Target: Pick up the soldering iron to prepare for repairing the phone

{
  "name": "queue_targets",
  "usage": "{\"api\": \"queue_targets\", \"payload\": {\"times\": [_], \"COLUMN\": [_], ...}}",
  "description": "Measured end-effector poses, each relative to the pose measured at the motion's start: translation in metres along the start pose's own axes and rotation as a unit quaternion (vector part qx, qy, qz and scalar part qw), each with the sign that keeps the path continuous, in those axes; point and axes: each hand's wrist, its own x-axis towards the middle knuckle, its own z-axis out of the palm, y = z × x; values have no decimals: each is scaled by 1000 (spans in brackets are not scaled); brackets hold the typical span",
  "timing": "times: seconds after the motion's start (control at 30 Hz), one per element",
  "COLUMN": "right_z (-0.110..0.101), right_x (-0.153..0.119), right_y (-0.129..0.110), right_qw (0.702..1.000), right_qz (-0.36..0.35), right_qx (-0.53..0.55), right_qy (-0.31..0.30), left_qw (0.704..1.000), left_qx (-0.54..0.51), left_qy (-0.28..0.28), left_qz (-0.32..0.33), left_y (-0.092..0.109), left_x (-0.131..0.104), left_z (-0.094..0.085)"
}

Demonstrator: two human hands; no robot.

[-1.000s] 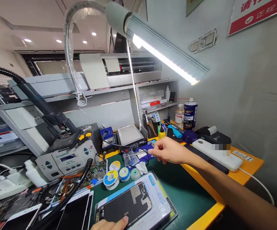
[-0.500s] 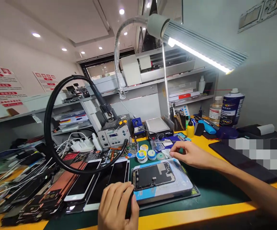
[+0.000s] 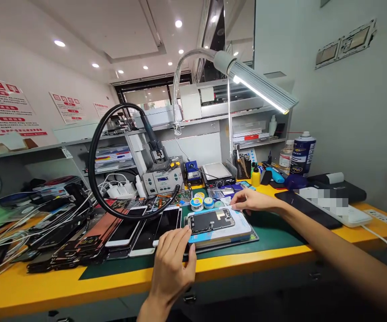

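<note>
Both hands loose, nothing clamped: phone screen [image 3: 211, 221] lies on white pad [image 3: 240, 228], mid-mat.
Left hand [image 3: 173, 261] has been lifted to its 7 o'clock corner; right hand [image 3: 252, 201], drawn back, is rested at 1 o'clock, so screen is steadied.

Wall signs [image 3: 4, 107]: red-and-white notices at nine o'clock, lettering too small to read.
Spray can [image 3: 302, 153]: printed blue label at two o'clock, wording illegible.
White device [image 3: 334, 206]: marking blurred out at three o'clock.
</note>
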Motion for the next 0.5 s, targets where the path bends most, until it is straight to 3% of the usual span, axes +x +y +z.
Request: {"api": "queue_targets", "payload": {"times": [0.27,0.5], "right_z": [0,4], "right_x": [3,0], "right_y": [11,4], "right_qw": [999,998], "right_qz": [-3,-17], "right_qx": [51,59], "right_qy": [-11,20], "left_qw": [1000,1000], "left_qx": [0,6], "left_qy": [-9,-8], "left_qz": [-10,-11], "left_y": [-1,-1], "left_x": [-1,-2], "left_z": [2,2]}}
